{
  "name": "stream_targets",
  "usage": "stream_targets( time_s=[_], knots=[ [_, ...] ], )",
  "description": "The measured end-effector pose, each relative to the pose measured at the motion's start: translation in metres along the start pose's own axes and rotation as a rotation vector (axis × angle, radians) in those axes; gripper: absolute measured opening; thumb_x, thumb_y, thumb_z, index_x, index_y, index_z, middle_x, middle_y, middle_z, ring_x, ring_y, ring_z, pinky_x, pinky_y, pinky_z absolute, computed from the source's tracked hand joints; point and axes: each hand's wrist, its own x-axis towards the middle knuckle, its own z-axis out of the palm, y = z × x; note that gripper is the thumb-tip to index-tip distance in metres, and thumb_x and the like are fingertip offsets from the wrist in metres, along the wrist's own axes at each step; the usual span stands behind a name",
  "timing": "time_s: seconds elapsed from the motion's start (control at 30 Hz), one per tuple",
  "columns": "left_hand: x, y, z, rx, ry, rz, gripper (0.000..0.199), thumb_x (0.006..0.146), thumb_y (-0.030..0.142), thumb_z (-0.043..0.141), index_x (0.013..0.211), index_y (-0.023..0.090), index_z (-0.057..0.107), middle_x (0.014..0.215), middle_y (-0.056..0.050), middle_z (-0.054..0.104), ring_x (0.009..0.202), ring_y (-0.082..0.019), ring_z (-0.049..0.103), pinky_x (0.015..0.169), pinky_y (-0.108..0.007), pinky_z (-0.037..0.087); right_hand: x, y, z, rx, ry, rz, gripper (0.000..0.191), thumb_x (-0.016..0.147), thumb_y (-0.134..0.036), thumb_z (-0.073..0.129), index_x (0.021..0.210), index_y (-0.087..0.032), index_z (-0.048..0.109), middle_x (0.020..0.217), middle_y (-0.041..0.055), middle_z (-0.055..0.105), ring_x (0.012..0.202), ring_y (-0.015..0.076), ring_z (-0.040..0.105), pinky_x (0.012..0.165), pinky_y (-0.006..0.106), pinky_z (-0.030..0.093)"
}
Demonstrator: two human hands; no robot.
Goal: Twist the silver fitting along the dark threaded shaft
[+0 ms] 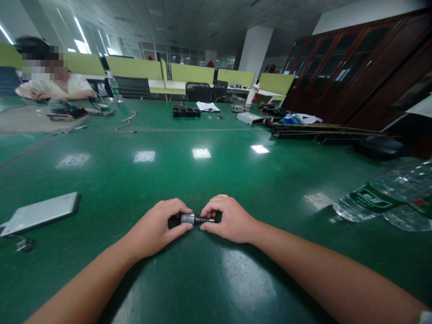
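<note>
A small part made of a silver metal cylinder (187,218) and a thin dark ridged shaft (201,220) lies low over the green table, its shaft pointing right. My left hand (164,225) has its thumb and forefinger closed on the cylinder's sides. Around the shaft, the fingertips and thumb of my right hand (227,219) are curled in a pinch. The shaft's light tip shows inside that curl. Whether the two pieces are joined or only touching, I cannot tell. Both wrists are close to the tabletop.
A pale flat device (42,212) lies at left with a cable end (24,245). Clear bottles (374,195) lie at right. Farther back are a black tray (186,111), papers (208,106), long dark bars (313,131) and a cord (126,122). A person (56,85) sits at far left.
</note>
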Motion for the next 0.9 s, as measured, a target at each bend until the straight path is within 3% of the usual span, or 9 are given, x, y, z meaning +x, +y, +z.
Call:
stream_targets(
  time_s=[0.67,0.9],
  knots=[
    [-0.0002,0.001,-0.0004,0.004,-0.015,-0.014,0.02,0.09,0.035,0.059,0.105,0.022,0.064,0.1,-0.004,0.067,0.091,-0.021,0.061,0.083,-0.034,0.047,-0.0006,-0.001,-0.003,-0.032,0.001,0.02,0.013,0.07,-0.019,0.078,0.078,-0.02,0.068,0.07,-0.0029,0.065,0.069,0.0133,0.06,0.079,0.032,0.041],
    [0.0,-0.0003,-0.0019,-0.034,0.029,-0.051,0.021,0.09,0.035,0.058,0.103,0.021,0.065,0.098,-0.004,0.067,0.088,-0.02,0.062,0.079,-0.031,0.049,0.0004,0.0046,-0.0048,-0.08,0.05,0.081,0.008,0.07,-0.019,0.074,0.076,-0.02,0.069,0.071,-0.0019,0.067,0.07,0.0139,0.06,0.075,0.031,0.041]
  ],
)
